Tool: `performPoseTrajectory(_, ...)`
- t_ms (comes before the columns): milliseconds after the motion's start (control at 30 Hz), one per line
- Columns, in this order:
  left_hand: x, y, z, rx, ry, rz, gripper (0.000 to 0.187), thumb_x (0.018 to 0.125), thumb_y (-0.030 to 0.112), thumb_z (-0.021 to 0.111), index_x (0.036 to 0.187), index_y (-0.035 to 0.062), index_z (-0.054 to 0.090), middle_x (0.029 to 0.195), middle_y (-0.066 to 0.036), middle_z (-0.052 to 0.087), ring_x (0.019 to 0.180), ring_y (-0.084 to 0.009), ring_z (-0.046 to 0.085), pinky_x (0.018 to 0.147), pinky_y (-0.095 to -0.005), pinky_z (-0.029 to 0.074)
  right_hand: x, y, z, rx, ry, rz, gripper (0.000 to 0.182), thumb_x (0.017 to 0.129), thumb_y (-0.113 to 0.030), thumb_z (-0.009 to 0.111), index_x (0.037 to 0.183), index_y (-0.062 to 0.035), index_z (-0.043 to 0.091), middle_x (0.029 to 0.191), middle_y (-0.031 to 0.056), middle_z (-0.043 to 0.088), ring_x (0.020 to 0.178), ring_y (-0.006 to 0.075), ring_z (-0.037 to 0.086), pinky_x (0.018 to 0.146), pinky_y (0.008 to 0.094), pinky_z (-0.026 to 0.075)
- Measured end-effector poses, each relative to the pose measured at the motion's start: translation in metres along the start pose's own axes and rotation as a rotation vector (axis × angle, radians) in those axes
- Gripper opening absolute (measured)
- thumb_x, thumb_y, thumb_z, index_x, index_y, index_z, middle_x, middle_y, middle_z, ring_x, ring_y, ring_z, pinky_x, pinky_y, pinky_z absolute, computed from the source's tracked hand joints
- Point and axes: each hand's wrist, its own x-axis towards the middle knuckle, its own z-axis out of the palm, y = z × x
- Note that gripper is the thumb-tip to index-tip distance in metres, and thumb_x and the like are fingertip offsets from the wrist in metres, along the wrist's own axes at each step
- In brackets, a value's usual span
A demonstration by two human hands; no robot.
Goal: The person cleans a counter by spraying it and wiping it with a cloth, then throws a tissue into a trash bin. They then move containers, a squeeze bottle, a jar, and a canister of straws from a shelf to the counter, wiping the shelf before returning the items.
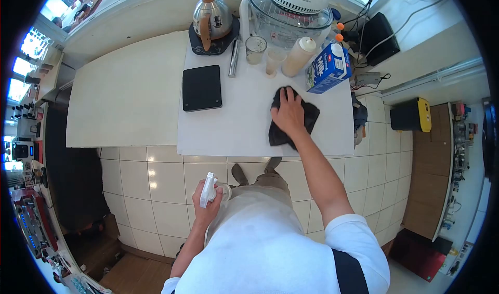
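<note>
My right hand (289, 112) presses a black cloth (310, 118) against the white tabletop (228, 133), its fingers spread over the fabric. Part of the cloth reaches the table's front edge. Below that edge, close to my body, my left hand (207, 206) grips a spray bottle (209, 191) with a white trigger head. Its clear body is mostly hidden behind the hand. A flat black scale (202, 88) lies left of the cloth. Behind the cloth stand a cream-filled squeeze bottle (299, 57) and a blue milk carton (328, 69).
A steel kettle (221, 21) with a wooden handle sits on a black base at the back. Nearby are a metal tube (234, 58), a drinking glass (255, 49), a small plastic cup (275, 61) and a large glass-bowled appliance (288, 18). Cables (366, 18) hang at the back right.
</note>
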Motion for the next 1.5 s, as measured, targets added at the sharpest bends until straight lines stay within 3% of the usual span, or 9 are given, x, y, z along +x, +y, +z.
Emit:
performPoseTrajectory(233,-0.006,-0.001,0.005,0.000,-0.015,0.033,0.025,0.088,0.010,0.072,0.110,-0.0006,0.066,0.093,-0.008,0.064,0.081,-0.0164,0.062,0.070,-0.0290,0.050,-0.006,-0.031,0.004,0.056,-0.093,-0.220,0.063,0.077,-0.025,0.066,0.133,0.0031,0.053,0.143,0.0131,0.043,0.117,0.0386,0.048,0.089,0.0494,0.052)
performPoseTrajectory(500,-0.021,-0.001,-0.002,0.064,0.060,0.035,0.025,0.086,0.010,0.073,0.107,-0.0009,0.066,0.093,-0.011,0.066,0.080,-0.0208,0.065,0.070,-0.0315,0.051,0.029,-0.011,0.005,0.015,0.073,0.024,0.059,0.081,-0.025,0.065,0.133,-0.0009,0.052,0.133,0.0167,0.047,0.117,0.0394,0.049,0.088,0.0504,0.053)
performPoseTrajectory(633,-0.027,-0.004,-0.004,0.063,0.073,0.030,0.024,0.085,0.008,0.072,0.107,-0.0005,0.066,0.090,-0.009,0.065,0.078,-0.0184,0.063,0.069,-0.0310,0.050,0.006,-0.055,0.021,-0.016,0.118,-0.255,0.054,0.076,-0.025,0.068,0.124,-0.0033,0.058,0.126,0.0126,0.051,0.107,0.0340,0.052,0.080,0.0456,0.052)
performPoseTrajectory(967,-0.029,-0.009,-0.022,0.075,0.117,-0.007,0.016,0.090,0.004,0.063,0.106,-0.0002,0.062,0.111,-0.011,0.067,0.098,-0.0182,0.062,0.085,-0.0323,0.050,-0.117,-0.111,0.052,0.934,-0.482,-0.689,0.038,0.075,-0.014,0.060,0.110,-0.0034,0.069,0.116,0.0144,0.066,0.107,0.0318,0.061,0.090,0.0431,0.052)
performPoseTrajectory(1133,-0.034,0.003,-0.051,0.088,0.150,-0.016,0.012,0.096,0.008,0.058,0.107,0.0044,0.057,0.124,-0.015,0.062,0.117,-0.0238,0.057,0.102,-0.0386,0.044,-0.121,-0.032,-0.019,1.759,-0.729,0.100,0.056,0.081,0.000,0.050,0.136,-0.0041,0.054,0.126,0.0071,0.060,0.119,0.0168,0.056,0.105,0.0307,0.043)
performPoseTrajectory(1200,-0.030,0.008,-0.050,0.089,0.150,-0.022,0.011,0.097,0.009,0.058,0.107,0.0054,0.057,0.124,-0.015,0.062,0.119,-0.0241,0.057,0.104,-0.0392,0.043,-0.116,-0.002,-0.009,1.895,-0.460,0.108,0.059,0.086,0.005,0.047,0.145,-0.0004,0.045,0.137,0.0052,0.054,0.126,0.0142,0.052,0.108,0.0286,0.041)
performPoseTrajectory(1267,-0.026,0.009,-0.050,0.078,0.160,-0.030,0.011,0.096,0.009,0.059,0.106,0.0054,0.058,0.124,-0.015,0.062,0.118,-0.0234,0.057,0.102,-0.0385,0.044,-0.102,0.012,-0.058,1.846,-0.391,0.234,0.062,0.085,0.002,0.051,0.146,-0.0007,0.044,0.134,0.0064,0.055,0.124,0.0154,0.053,0.107,0.0301,0.042)
performPoseTrajectory(1400,-0.024,0.015,-0.049,0.099,0.152,-0.026,0.010,0.096,0.009,0.059,0.105,0.0054,0.059,0.124,-0.014,0.062,0.116,-0.0222,0.058,0.101,-0.0373,0.045,-0.090,0.088,-0.053,0.612,0.136,0.280,0.060,0.080,-0.003,0.062,0.138,0.0010,0.050,0.129,0.0189,0.058,0.115,0.0321,0.057,0.100,0.0399,0.046)
performPoseTrajectory(1500,-0.025,0.010,-0.045,0.086,0.148,-0.010,0.010,0.095,0.008,0.060,0.105,0.0051,0.060,0.123,-0.013,0.063,0.114,-0.0216,0.058,0.099,-0.0373,0.046,-0.088,0.064,-0.068,0.396,0.460,0.009,0.054,0.079,-0.003,0.062,0.132,0.0012,0.053,0.128,0.0233,0.058,0.117,0.0396,0.055,0.102,0.0452,0.044)
